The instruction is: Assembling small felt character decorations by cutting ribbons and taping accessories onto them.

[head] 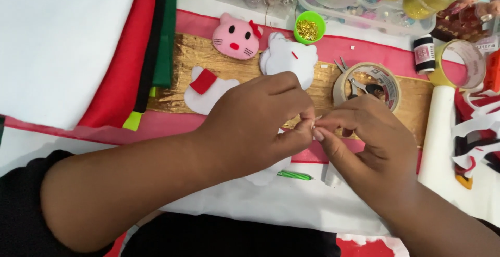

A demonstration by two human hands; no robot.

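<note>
Left hand and right hand meet fingertip to fingertip above the worktop, fingers pinched on a thin pin; long axis slants up-right. Too small to confirm more.

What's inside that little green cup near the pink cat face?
The green cup holds a heap of small gold-coloured pieces, too small to identify. Its bottom is covered by them. It stands right of the pink cat face.

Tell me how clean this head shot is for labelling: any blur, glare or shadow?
Head view: even, soft light without hard shadows; mild glare on the shiny gold foil strip; left hand and right hand reasonably sharp, though whatever their fingertips pinch is too small to resolve.
</note>
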